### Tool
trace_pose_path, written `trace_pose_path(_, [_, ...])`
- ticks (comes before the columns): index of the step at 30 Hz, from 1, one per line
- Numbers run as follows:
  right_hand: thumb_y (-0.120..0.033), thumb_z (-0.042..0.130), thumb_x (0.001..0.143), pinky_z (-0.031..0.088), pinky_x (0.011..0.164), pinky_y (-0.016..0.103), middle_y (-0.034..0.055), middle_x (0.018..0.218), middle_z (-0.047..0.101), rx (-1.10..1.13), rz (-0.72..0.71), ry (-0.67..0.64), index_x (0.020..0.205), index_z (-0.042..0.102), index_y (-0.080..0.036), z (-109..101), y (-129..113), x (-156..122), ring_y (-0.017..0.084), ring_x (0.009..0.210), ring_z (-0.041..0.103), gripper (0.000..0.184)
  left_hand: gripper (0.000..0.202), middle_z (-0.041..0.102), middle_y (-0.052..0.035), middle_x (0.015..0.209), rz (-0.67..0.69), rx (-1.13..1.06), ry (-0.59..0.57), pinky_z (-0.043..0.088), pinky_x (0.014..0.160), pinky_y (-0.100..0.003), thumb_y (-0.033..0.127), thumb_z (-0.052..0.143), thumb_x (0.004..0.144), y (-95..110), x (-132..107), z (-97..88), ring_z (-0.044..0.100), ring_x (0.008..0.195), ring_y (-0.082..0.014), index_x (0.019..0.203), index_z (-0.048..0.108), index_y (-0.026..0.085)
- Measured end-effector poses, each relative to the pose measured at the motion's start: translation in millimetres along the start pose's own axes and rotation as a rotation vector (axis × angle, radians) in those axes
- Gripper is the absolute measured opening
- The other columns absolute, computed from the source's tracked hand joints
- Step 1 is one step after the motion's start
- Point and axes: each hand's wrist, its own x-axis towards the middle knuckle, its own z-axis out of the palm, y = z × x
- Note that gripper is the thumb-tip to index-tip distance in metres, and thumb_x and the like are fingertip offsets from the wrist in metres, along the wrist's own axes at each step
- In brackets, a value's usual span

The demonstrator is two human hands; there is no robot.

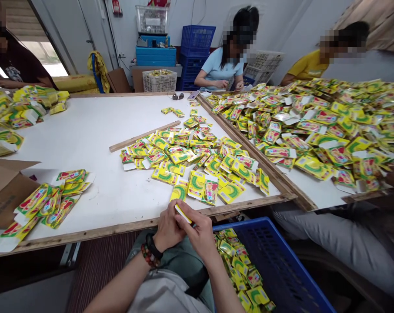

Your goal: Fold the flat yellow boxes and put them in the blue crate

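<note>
Left hand (169,230) and right hand (200,234) both closed on one small yellow-and-white carton (183,214), held just over the front edge of the bench (76,143). Right fingers (197,224) wrap across it; left fingers (173,213) press in from the other side. Most of the carton is hidden behind them, so I cannot tell how far it is folded. Black wristband (153,245) and beaded bracelet (148,256) on my left wrist.

Handling: thin printed card, likely to crease. An even pinch along the fold lines looks safer than pressing on the flat faces.

Containers: blue plastic crate (275,265) beside my right leg, below bench level, holding a loose heap of yellow cartons (239,271). Cardboard box (8,191) at the left of the bench, flaps open, contents not visible. White plastic crate (159,81) against the far wall, with yellow cartons in it; stacked blue crates (195,52) just behind it.

Bench top: white, wood-edged. Flat printed cartons (190,158) spread straight ahead, a wooden strip (141,137) touching their left side. Second bench (314,191) to the right, under a much bigger heap of cartons (314,126). Person in a light blue top (225,67) works at the far end, both hands low at the bench edge.
</note>
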Motion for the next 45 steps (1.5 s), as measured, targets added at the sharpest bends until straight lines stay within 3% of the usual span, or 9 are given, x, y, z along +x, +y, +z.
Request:
trace_pose_path(4, [-0.034, 0.059, 0.085, 0.059, 0.073, 0.040, 0.0047, 0.095, 0.076, -0.045, 0.171, 0.100, 0.111, 0.071, -0.021, 3, 1, 1, 0.026, 0.077, 0.072, 0.032, 0.057, 0.061, -0.0107, 0.108, -0.038, 0.063, -0.090, 0.052, 0.073, -0.039, 0.032, 0.061, 0.072, 6, 4, -3.7, 0.065, 0.093, -0.0282, 0.121, 0.036, 0.020])
trace_pose_path(7, [-0.034, 0.059, 0.085, 0.058, 0.075, 0.039, 0.0050, 0.095, 0.076, 0.009, 0.213, 0.086, 0.110, 0.071, -0.019, 2, 0, 6, 0.027, 0.083, 0.071, 0.032, 0.057, 0.061, -0.0102, 0.109, -0.048, 0.066, -0.088, 0.052, 0.075, -0.039, 0.034, 0.061, 0.072, 6, 4, -4.7, 0.064, 0.095, -0.0279, 0.121, 0.035, 0.020])
trace_pose_path(16, [-0.026, 0.054, 0.089, 0.051, 0.096, 0.039, 0.0076, 0.125, 0.065, -0.241, -0.154, -0.075, 0.128, 0.060, -0.025, 7, -3, -3, 0.026, 0.115, 0.062, 0.039, 0.045, 0.060, -0.0093, 0.100, -0.131, 0.027, -0.180, 0.051, 0.072, -0.038, 0.028, 0.056, 0.077, 6, 7, -10.6, 0.063, 0.084, -0.0245, 0.118, 0.037, 0.020])
trace_pose_path(21, [-0.031, 0.047, 0.092, 0.059, 0.074, 0.035, 0.0099, 0.108, 0.073, -0.489, 0.008, 0.144, 0.121, 0.066, -0.024, -42, 10, -34, 0.026, 0.087, 0.073, 0.035, 0.060, 0.053, -0.0107, 0.117, 0.095, 0.036, -0.332, 0.046, 0.094, -0.042, 0.040, 0.069, 0.073, 17, 34, -36.8, 0.053, 0.109, -0.0275, 0.122, 0.040, 0.021])
trace_pose_path(26, [-0.042, 0.059, 0.082, 0.056, 0.079, 0.048, 0.0176, 0.118, 0.067, -0.856, 0.199, 0.259, 0.116, 0.070, -0.020, -89, 22, -50, 0.038, 0.106, 0.064, 0.042, 0.059, 0.052, -0.0192, 0.114, -0.178, 0.332, -0.225, 0.047, 0.085, -0.048, 0.042, 0.074, 0.070, 19, 69, -7.6, 0.054, 0.105, -0.0355, 0.113, 0.046, 0.013])
trace_pose_path(30, [-0.041, 0.056, 0.085, 0.047, 0.097, 0.052, 0.0151, 0.126, 0.064, -0.536, 0.130, 0.140, 0.118, 0.067, -0.020, -68, 20, -34, 0.034, 0.119, 0.057, 0.041, 0.064, 0.055, -0.0205, 0.110, -0.264, 0.346, -0.266, 0.048, 0.081, -0.046, 0.014, 0.079, 0.053, 14, 77, 1.6, 0.058, 0.099, -0.0368, 0.110, 0.049, 0.011])
trace_pose_path(34, [-0.042, 0.065, 0.080, 0.044, 0.101, 0.050, 0.0137, 0.129, 0.061, -0.061, 0.175, 0.063, 0.125, 0.061, -0.021, -31, 20, -14, 0.030, 0.121, 0.056, 0.050, 0.047, 0.062, -0.0092, 0.099, -0.245, 0.106, -0.253, 0.049, 0.084, -0.037, 0.009, 0.061, 0.069, 4, 65, -44.3, 0.062, 0.094, -0.0247, 0.114, 0.051, 0.015])
trace_pose_path(38, [-0.046, 0.068, 0.077, 0.053, 0.089, 0.043, 0.0120, 0.114, 0.070, 0.390, 0.230, -0.010, 0.135, 0.049, -0.022, -4, 17, 5, 0.026, 0.101, 0.068, 0.066, 0.021, 0.067, -0.0041, 0.093, -0.186, -0.421, -0.451, 0.052, 0.078, -0.031, 0.028, 0.058, 0.082, 4, 48, -73.2, 0.063, 0.089, -0.0202, 0.100, 0.060, 0.018])
trace_pose_path(45, [-0.042, 0.063, 0.082, 0.047, 0.052, 0.024, -0.0050, 0.053, 0.058, 0.110, 0.156, 0.105, 0.129, 0.055, -0.016, 7, 0, 8, 0.013, 0.050, 0.055, 0.054, 0.084, 0.053, -0.0144, 0.132, -0.167, -0.206, -0.070, 0.048, 0.095, -0.040, 0.031, 0.072, 0.069, 11, 17, -24.1, 0.057, 0.114, -0.0262, 0.139, 0.029, 0.018])
